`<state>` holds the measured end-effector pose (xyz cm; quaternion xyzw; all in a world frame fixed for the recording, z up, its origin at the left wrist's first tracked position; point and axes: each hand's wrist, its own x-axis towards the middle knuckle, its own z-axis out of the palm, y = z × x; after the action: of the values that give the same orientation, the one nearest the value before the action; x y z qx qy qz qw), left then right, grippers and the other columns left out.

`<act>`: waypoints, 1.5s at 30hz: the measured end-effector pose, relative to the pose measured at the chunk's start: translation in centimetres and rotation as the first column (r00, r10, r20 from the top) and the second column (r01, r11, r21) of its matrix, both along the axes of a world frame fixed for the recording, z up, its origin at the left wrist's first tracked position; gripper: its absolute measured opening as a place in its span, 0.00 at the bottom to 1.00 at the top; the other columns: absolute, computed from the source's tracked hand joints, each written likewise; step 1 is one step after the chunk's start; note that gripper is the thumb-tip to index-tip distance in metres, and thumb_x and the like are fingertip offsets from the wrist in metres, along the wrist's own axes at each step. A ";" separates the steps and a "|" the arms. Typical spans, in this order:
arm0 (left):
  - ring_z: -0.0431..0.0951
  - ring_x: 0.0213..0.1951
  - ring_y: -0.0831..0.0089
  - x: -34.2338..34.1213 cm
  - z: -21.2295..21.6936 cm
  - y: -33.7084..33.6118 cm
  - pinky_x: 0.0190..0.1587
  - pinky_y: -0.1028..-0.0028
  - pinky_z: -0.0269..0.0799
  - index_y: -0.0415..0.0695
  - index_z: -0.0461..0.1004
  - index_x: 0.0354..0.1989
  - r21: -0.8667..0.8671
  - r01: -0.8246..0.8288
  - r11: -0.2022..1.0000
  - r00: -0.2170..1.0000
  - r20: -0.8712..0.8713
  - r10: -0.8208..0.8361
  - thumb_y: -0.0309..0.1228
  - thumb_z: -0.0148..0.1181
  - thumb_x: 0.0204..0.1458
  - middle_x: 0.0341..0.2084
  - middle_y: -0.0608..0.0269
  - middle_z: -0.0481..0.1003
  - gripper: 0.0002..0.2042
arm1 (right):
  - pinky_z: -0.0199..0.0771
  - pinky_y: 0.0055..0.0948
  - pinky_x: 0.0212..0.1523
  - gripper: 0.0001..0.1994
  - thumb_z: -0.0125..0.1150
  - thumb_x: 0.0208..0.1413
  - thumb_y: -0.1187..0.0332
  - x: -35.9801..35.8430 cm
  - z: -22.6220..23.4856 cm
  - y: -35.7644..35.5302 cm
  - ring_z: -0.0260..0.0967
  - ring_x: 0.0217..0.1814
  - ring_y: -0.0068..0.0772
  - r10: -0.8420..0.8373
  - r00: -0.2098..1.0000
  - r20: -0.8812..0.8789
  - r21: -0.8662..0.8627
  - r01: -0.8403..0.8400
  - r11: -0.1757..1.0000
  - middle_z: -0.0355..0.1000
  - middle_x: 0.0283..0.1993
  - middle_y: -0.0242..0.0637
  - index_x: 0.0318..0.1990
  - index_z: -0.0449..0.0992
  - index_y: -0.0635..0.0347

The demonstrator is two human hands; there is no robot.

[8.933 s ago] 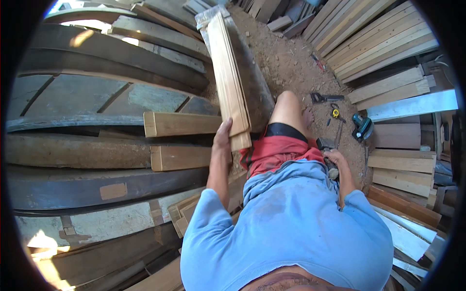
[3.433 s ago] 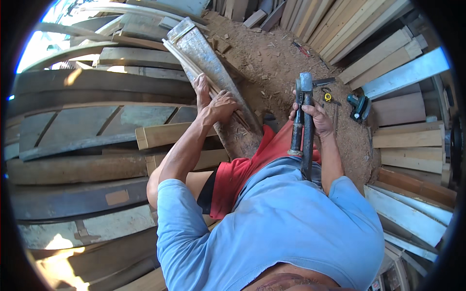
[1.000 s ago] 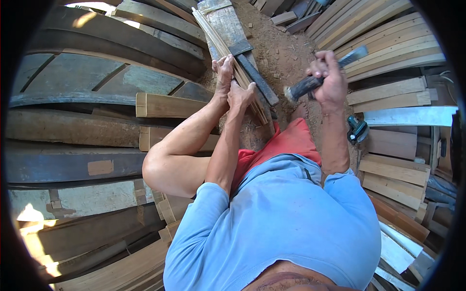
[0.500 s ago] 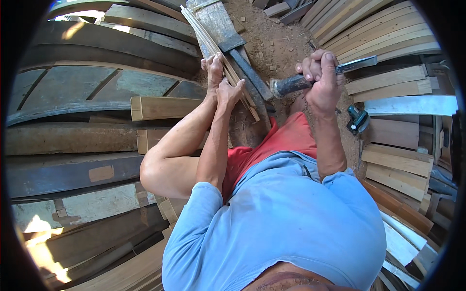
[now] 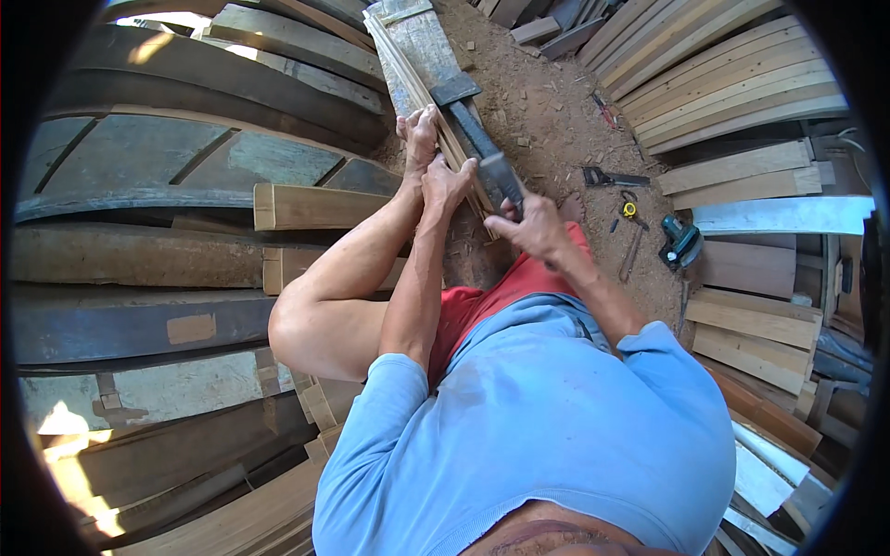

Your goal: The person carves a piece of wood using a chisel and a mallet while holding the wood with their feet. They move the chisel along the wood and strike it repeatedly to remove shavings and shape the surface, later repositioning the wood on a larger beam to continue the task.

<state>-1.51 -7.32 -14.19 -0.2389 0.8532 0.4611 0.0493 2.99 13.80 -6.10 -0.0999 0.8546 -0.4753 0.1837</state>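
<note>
My left hand is closed on a bundle of thin wooden strips lying along a worn plank. My bare left foot rests against the strips just beyond that hand. A dark tool with a flat square head and a thick handle lies on the plank, to the right of the strips. My right hand is over the near end of this handle. It appears closed on the dark-handled chisel, whose butt points away and to the left; the blade is hidden, and this part is blurred.
Right of my legs, a handsaw, a yellow tape measure and a green power tool lie on the shaving-strewn ground. Stacked boards stand at the far right. Large curved timbers fill the left side.
My right hand has swung left and down with the chisel, from beside the stacked boards to the near end of the plank. My left hand still holds the strips.
</note>
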 end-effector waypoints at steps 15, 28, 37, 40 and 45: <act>0.83 0.47 0.48 1.4 -0.1 0.0 0.54 0.56 0.75 0.41 0.78 0.53 0.049 -0.020 0.999 0.993 -0.113 0.025 0.49 0.65 0.53 0.41 0.44 0.83 0.26 | 0.72 0.40 0.28 0.10 0.60 0.60 0.63 0.6 -4.1 2.6 0.76 0.25 0.38 -0.028 0.987 0.161 -0.087 0.042 0.995 0.77 0.26 0.43 0.33 0.76 0.61; 0.84 0.28 0.69 9.6 3.2 3.4 0.31 0.66 0.78 0.37 0.76 0.29 0.255 0.068 0.965 0.969 0.213 -0.124 0.41 0.61 0.62 0.24 0.49 0.82 0.18 | 0.72 0.28 0.25 0.16 0.60 0.60 0.65 5.8 -3.3 7.4 0.70 0.23 0.21 -0.107 0.951 0.289 -0.057 0.129 0.990 0.69 0.23 0.29 0.51 0.72 0.63; 0.70 0.19 0.79 11.5 0.8 -0.2 0.21 0.77 0.67 0.45 0.74 0.29 0.696 -0.164 0.699 0.986 0.094 0.138 0.30 0.60 0.60 0.17 0.67 0.71 0.07 | 0.74 0.21 0.26 0.16 0.59 0.62 0.68 3.3 -2.2 8.9 0.71 0.27 0.17 -0.107 0.883 0.457 -0.354 0.291 0.889 0.74 0.33 0.32 0.55 0.71 0.62; 0.72 0.22 0.80 11.2 0.5 -2.7 0.21 0.77 0.70 0.43 0.74 0.36 0.756 -0.141 0.639 0.929 -0.123 0.350 0.34 0.61 0.64 0.25 0.64 0.75 0.09 | 0.77 0.22 0.27 0.19 0.56 0.65 0.67 3.4 0.5 9.0 0.72 0.27 0.18 -0.044 0.866 0.498 -0.598 0.380 0.705 0.76 0.40 0.36 0.61 0.65 0.61; 0.75 0.26 0.79 9.6 1.2 0.4 0.27 0.78 0.77 0.38 0.67 0.59 0.513 -0.238 0.825 0.970 0.082 0.228 0.44 0.55 0.68 0.37 0.61 0.76 0.22 | 0.75 0.21 0.26 0.34 0.58 0.66 0.63 4.8 2.4 10.3 0.71 0.25 0.18 0.049 0.876 0.479 -0.502 0.228 0.835 0.76 0.41 0.37 0.75 0.52 0.62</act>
<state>8.08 -6.92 -13.03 -0.3228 0.6610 0.6745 0.0626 7.77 24.11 -3.72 0.0125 0.6168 -0.7158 0.3272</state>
